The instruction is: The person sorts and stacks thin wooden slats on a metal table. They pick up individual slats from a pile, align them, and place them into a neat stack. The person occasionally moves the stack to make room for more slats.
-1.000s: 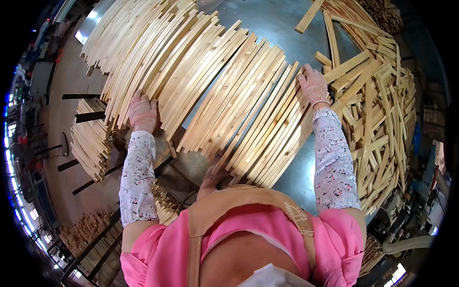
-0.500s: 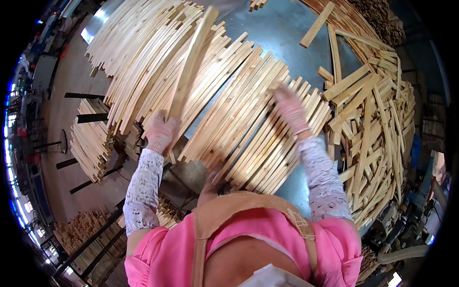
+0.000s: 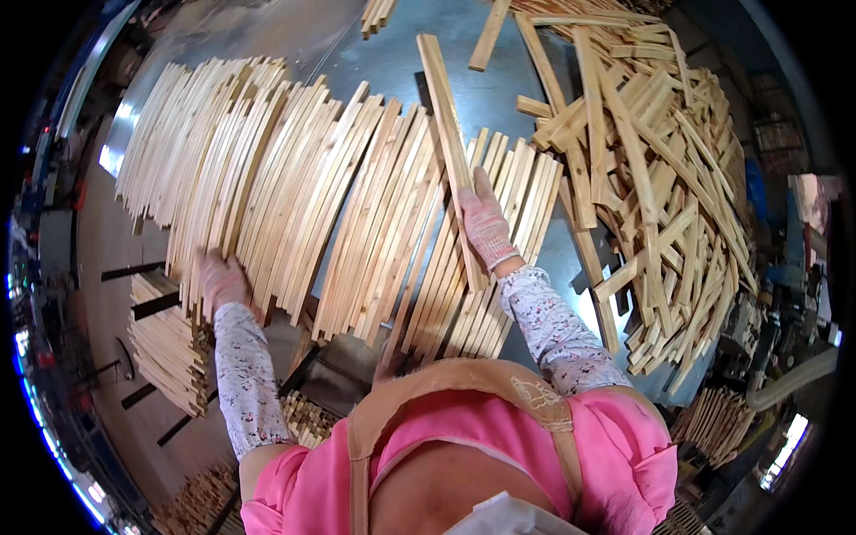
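Note:
A long row of pale wooden strips (image 3: 276,183) lies side by side across a metal table. My left hand (image 3: 223,281), in a pinkish knit glove, rests on the near ends of strips in the row's left part. Its fingers look apart and hold no lifted strip, though they are slightly blurred. Farther right, my right hand (image 3: 488,223), gloved alike, grips a single wooden strip (image 3: 446,116) by its nearer half. That strip is tilted, its far end leaning left, above the right part of the row. The palm side of both hands is hidden.
A jumbled heap of wooden strips (image 3: 642,169) covers the table's right side. The metal table (image 3: 401,67) shows behind the row. At left, dark bars (image 3: 134,272) stick out near a lower stack of strips (image 3: 165,343). More bundles stand low at right (image 3: 713,423).
My left hand has moved left and no longer holds its raised strip. My right hand, empty-looking before, now grips a strip. The view has shifted, so the row and heap appear farther left.

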Motion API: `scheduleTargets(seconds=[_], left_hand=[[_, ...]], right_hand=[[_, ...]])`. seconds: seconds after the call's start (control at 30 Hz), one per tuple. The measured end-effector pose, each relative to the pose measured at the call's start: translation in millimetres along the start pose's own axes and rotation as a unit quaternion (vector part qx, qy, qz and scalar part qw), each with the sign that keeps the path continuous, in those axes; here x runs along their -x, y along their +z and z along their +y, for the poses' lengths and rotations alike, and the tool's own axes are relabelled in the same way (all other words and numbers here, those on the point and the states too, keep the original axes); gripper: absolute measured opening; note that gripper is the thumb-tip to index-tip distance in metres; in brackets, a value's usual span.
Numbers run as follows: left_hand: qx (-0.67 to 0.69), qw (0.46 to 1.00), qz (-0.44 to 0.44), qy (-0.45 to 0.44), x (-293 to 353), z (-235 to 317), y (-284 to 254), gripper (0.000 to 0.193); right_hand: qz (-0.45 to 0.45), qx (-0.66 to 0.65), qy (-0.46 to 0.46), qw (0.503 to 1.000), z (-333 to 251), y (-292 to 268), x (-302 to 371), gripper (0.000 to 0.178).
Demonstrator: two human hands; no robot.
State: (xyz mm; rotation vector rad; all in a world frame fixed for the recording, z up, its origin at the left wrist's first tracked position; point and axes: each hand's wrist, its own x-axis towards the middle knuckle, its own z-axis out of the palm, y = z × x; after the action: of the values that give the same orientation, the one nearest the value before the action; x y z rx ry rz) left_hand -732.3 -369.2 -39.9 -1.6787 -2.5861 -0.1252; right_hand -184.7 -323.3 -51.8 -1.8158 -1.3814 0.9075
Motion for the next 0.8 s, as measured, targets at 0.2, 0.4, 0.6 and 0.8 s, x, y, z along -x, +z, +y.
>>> scheduleTargets(seconds=[0.2,0.4,0.6,0.8], left_hand=[[-0.048,0.995,-0.084,-0.003,-11,-1,-17,0.083],[0.001,0.994,0.070,0.087,24,40,-24,0.080],[0.241,0.917,-0.161,0.273,189,235,1,0.073],[0.164,0.890,-0.205,0.372,253,307,7,0.091]], right_hand=[[0.007,0.007,0.124,0.992,-3,-68,9,0.075],[0.097,0.597,-0.237,0.760,-16,-253,-101,0.037],[0.125,0.300,-0.139,0.935,-43,-270,-173,0.045],[-0.082,0.531,-0.159,0.828,3,-96,-149,0.051]])
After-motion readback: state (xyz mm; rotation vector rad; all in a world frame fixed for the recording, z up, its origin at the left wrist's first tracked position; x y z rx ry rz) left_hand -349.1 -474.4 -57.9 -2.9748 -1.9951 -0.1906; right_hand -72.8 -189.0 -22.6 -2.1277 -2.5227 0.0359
